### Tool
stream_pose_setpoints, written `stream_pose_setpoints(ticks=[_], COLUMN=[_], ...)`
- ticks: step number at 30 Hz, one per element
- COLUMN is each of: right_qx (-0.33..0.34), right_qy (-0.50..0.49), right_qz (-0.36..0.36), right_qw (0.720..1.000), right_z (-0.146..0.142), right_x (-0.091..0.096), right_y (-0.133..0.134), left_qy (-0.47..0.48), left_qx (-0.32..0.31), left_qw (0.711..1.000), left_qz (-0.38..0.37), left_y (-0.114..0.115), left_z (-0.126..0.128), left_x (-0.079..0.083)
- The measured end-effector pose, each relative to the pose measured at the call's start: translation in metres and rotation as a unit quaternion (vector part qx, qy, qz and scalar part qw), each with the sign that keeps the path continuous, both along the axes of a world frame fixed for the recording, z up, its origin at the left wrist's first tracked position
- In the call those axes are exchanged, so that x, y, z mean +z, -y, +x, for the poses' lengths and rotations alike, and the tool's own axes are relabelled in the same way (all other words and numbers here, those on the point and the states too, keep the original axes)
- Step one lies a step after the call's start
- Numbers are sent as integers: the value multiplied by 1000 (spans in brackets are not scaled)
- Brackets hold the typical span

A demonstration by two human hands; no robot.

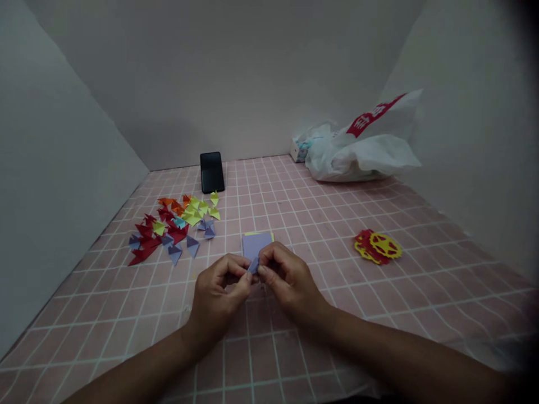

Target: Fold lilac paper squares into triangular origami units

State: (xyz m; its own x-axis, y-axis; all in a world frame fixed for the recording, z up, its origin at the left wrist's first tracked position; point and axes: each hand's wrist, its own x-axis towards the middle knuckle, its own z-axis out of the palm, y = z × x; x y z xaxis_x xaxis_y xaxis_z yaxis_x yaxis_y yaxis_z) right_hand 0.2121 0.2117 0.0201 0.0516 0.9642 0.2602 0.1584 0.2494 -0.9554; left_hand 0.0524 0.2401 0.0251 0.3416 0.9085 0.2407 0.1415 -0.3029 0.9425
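A small folded piece of purple paper (253,265) is pinched between my two hands, low over the middle of the table. My left hand (221,286) grips its left side between thumb and fingers. On its right side, the thumb and fingertips of my right hand (290,280) close on it, hiding part of the folds. Just beyond my fingers lies a stack of square paper sheets (256,244), purple on top with a yellow edge showing beneath.
Many folded paper figures (174,227) in several colours spread at the left. Behind them lies a black phone (212,172). Red and yellow cut-out discs (379,247) are piled at the right. A white plastic bag (362,154) and a box (300,150) stand at the back right, near the walls.
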Motion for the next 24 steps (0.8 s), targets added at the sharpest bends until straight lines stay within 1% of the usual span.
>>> stream_pose_setpoints(ticks=[4,8,11,15,19,24], right_qx=[14,44,67,100,116,112], right_qy=[-15,-87,-139,-179,-209,-242], right_qz=[-22,-52,-74,-97,-104,-118], right_qw=[1000,994,985,974,965,957], right_z=[-1,-1,0,1,1,1], right_x=[-4,-11,-12,-9,-9,-8], right_y=[-1,-5,-9,-10,-10,-11], left_qy=[13,21,45,75,67,72], left_qx=[32,52,40,22,5,-4], left_qw=[999,997,993,986,983,981], left_qz=[-22,-56,-97,-148,-169,-178], left_y=[-1,-4,-6,-8,-10,-12], left_z=[3,4,3,3,3,2], left_x=[2,2,1,0,1,2])
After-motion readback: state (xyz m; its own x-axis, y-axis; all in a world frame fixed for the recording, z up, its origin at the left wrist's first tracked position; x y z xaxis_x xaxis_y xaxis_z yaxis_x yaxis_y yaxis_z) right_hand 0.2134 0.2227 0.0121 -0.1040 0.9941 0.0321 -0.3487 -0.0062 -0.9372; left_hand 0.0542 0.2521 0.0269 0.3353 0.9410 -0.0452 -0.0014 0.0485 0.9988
